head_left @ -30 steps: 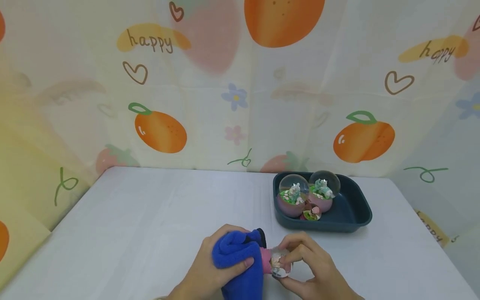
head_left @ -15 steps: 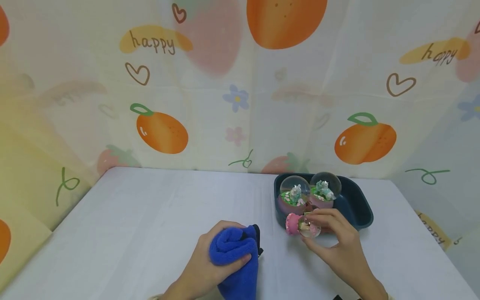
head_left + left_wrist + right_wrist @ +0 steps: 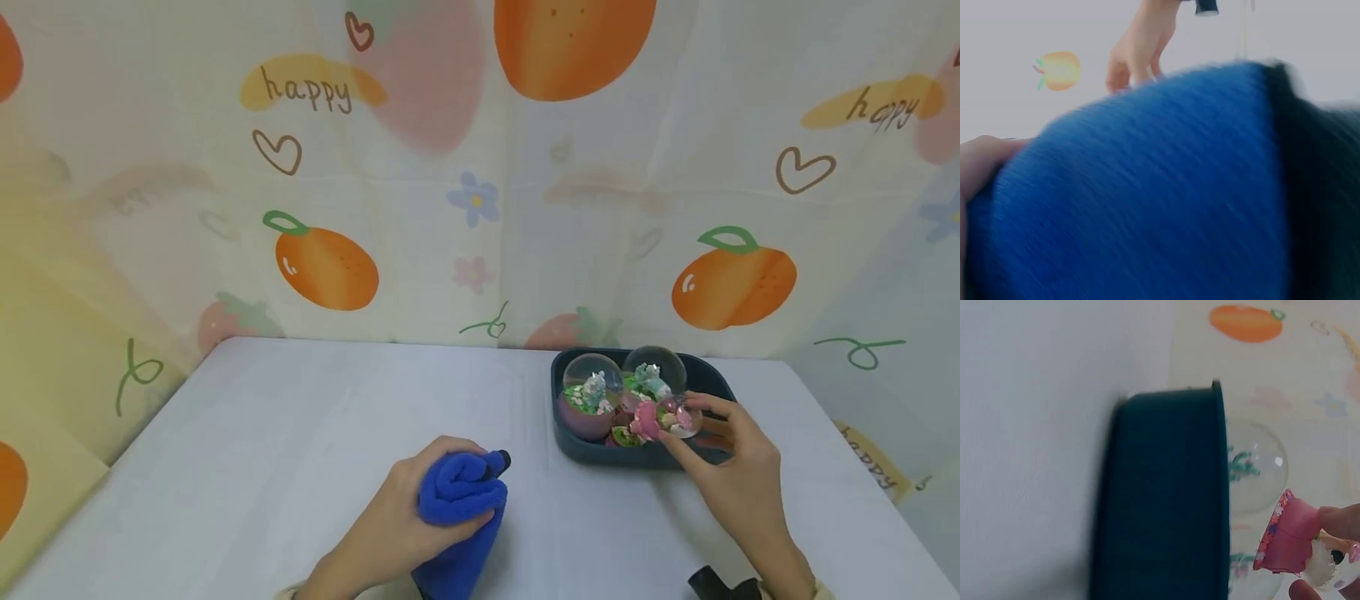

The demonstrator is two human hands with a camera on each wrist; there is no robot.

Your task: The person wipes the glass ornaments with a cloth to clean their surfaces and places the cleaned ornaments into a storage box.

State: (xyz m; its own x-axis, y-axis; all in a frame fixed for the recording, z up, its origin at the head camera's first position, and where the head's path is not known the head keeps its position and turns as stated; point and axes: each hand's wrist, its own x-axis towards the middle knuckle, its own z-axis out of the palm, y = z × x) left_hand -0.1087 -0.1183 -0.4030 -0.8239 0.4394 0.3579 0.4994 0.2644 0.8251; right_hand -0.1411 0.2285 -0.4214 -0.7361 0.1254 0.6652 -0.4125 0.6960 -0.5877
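Observation:
My right hand [image 3: 738,458] pinches a small snow globe with a pink base [image 3: 1291,534] by its clear dome. In the head view this globe, tipped on its side, overlaps the right half of a dark teal tray [image 3: 600,452]. Two larger snow globes with mauve bases stand in the tray, a left one [image 3: 588,400] and a right one [image 3: 651,372]. Low between them shows another small globe [image 3: 622,435], partly hidden. My left hand [image 3: 412,508] grips a rolled blue cloth [image 3: 465,500] with dark edging, which fills most of the left wrist view.
The tray sits at the back right of a white-covered table [image 3: 300,417]. Behind it hangs a curtain [image 3: 420,208] printed with oranges and hearts. A black strap piece [image 3: 720,583] shows by the right wrist.
My right hand has carried the small pink globe away from the blue cloth, rightward and back to the tray. My left hand keeps its grip on the cloth and has shifted slightly left.

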